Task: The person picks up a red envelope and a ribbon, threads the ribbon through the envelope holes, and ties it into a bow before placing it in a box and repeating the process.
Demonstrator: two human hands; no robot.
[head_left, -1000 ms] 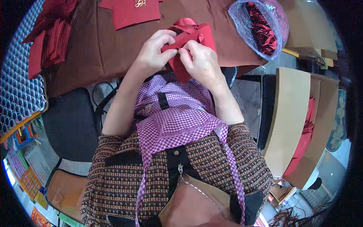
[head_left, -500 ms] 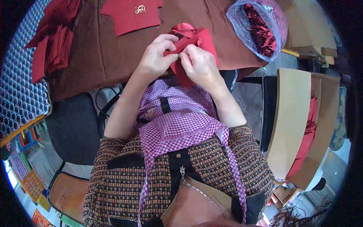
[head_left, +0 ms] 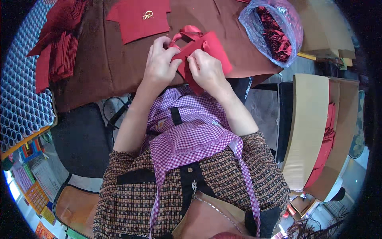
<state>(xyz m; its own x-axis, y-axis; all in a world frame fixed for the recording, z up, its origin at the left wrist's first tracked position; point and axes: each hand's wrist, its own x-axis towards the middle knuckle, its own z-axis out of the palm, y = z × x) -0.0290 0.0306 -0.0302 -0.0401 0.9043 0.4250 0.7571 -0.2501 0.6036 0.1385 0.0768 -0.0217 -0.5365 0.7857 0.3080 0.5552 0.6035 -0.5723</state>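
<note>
A small red paper bag (head_left: 219, 49) is held at the near edge of the brown-covered table, between my two hands. A glossy red ribbon (head_left: 191, 30) loops from its far side. My left hand (head_left: 161, 63) grips the bag's left edge, thumb on the near side and fingers behind. My right hand (head_left: 207, 69) lies over the bag's near part, thumb and forefinger pinched at its rim. What sits in that pinch is too small to tell. The two thumbs are slightly apart.
A flat red bag with a gold emblem (head_left: 145, 22) lies beyond my left hand. Stacked red bags (head_left: 59, 59) fill the table's left. A clear plastic sack (head_left: 292, 53) of red ribbons stands far right. An open cardboard box (head_left: 308, 131) holding red pieces is at my right.
My hands have drawn slightly apart, the left shifting left. The bag has turned a little and shows more of its face, and the ribbon loop stands more open.
</note>
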